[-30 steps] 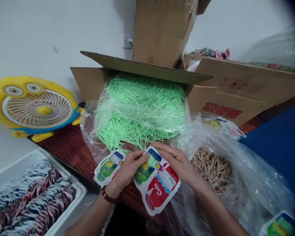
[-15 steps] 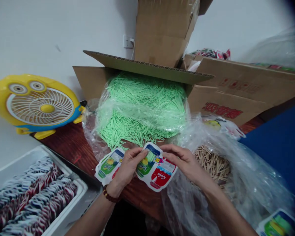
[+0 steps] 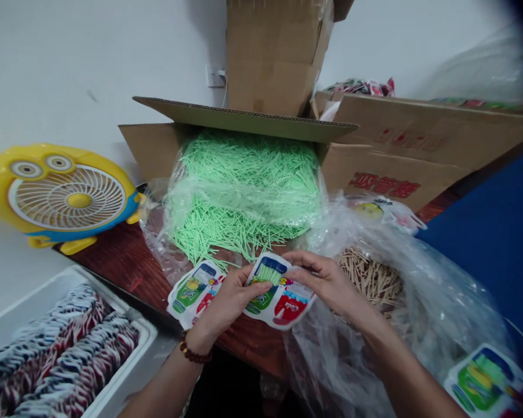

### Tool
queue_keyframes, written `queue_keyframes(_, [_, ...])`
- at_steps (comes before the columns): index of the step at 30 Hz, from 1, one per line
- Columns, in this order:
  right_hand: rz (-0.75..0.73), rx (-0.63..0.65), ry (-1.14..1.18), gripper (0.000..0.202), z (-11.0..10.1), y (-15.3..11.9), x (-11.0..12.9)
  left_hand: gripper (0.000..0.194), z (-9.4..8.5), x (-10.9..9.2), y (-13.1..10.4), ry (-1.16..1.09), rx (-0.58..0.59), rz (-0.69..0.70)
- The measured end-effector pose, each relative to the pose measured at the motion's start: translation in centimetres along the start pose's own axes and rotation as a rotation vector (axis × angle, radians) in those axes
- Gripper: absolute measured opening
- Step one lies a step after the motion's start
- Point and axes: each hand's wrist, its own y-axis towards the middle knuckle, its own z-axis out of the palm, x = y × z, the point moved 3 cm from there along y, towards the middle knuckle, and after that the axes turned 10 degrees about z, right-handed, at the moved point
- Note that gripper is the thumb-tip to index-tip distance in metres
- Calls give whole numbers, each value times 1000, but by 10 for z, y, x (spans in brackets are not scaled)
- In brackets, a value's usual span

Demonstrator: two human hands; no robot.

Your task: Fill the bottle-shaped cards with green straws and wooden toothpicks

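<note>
A printed packet (image 3: 281,310) with a green Sprite half and a red Cola half is held between both hands above the table's front edge. My left hand (image 3: 229,296), wearing a beaded bracelet, pinches its left side, thumb on the green half. On its right side, the fingers of my right hand (image 3: 316,278) grip the upper edge. Light green sticks show in the packet's upper window. More such packets (image 3: 194,290) lie left of my left hand. Behind the hands, a mass of light green sticks (image 3: 244,180) spills from an open cardboard box in clear plastic.
A yellow fan (image 3: 70,197) stands at left. Below it, a white foam box (image 3: 146,334) holds rows of packets. Brown sticks (image 3: 370,278) sit in clear plastic (image 3: 436,290) at right. Another packet (image 3: 483,383) lies lower right. Cardboard boxes (image 3: 383,151) stand behind.
The view has shifted slightly. My left thumb has moved further right across the green half, and the held packet is tilted differently. Both hands still hold it.
</note>
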Motion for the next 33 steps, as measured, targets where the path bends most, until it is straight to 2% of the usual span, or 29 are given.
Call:
queue_keyframes(6, [60,69,-93,20,-8,-7,-5,23,9,3,0,46,17,22])
queue_keyframes(19, [153,83,-56,19,-16,-21,-26,23,26,10,-2,72,41,-89])
queue_keyframes(26, [133,53,-103,20,-16,-28,-29,28,35,8,-6,72,76,-85])
queue_keyframes(33, [115,34,-155,22,-22,-38,-27,21,38,16,-8,120,59,-87])
